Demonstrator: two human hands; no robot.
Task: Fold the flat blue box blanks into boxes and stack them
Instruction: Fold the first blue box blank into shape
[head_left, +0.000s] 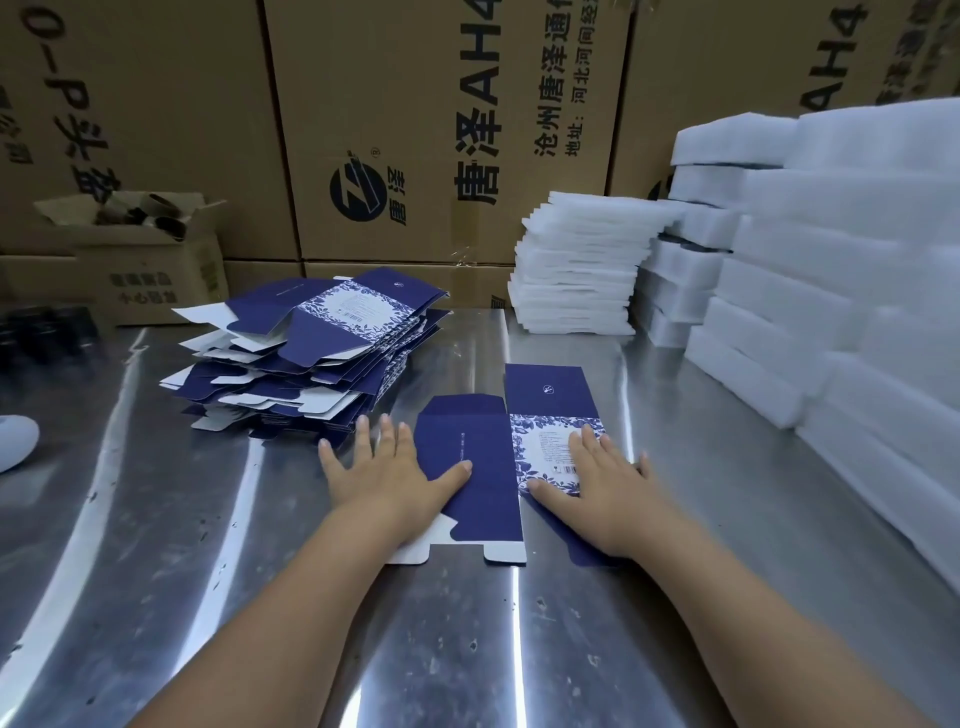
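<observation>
Our left hand and right hand press the blank flat, fingers spread; thin card, likely light and slippery, we'd grab edges

**Desk:** What do I have at centre frame?

**Operator:** One blue box blank, unfolded and lying flat. I see navy panels on its left, a white floral label panel with a barcode on its right, and white tabs at its near edge.

**Desk:** And up and left of it?

**Operator:** A loose pile of flat blanks in the same navy and floral print, skewed, with flaps splayed leftward.
</observation>
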